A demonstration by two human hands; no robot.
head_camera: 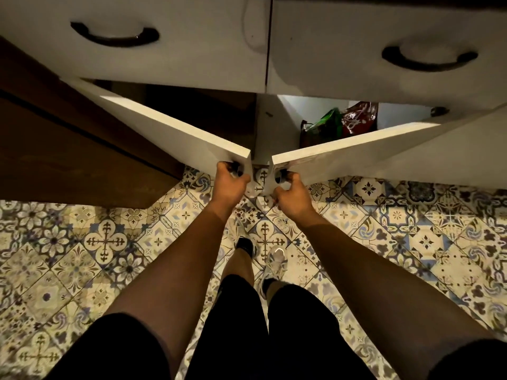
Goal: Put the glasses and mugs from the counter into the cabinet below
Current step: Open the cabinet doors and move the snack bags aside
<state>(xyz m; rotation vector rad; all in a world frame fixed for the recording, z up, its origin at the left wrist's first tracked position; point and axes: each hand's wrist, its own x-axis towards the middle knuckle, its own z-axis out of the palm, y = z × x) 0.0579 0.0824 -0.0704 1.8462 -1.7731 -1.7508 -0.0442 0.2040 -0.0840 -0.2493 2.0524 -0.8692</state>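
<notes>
Two white flat cabinet doors stand ajar below two white drawers with dark curved handles. The left hand (230,181) curls tight around the left door (175,133)'s small dark knob (235,168); the right hand (291,197) grips the right door (370,149)'s knob (280,176). Inside the cabinet (312,105) sit what look like two bags, one green (323,124), one red (359,116). Both arms reach straight down.

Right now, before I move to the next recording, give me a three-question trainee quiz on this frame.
1. True or false: both cabinet doors are partly open.
2. What does the left hand grip? A) drawer handle B) left door knob C) a mug
3. Which compartment shows the green bag and red bag: left or right?

Key: 1 true, the right door is held by the right hand too. 2 B. 3 right; the left one is dark.
</notes>
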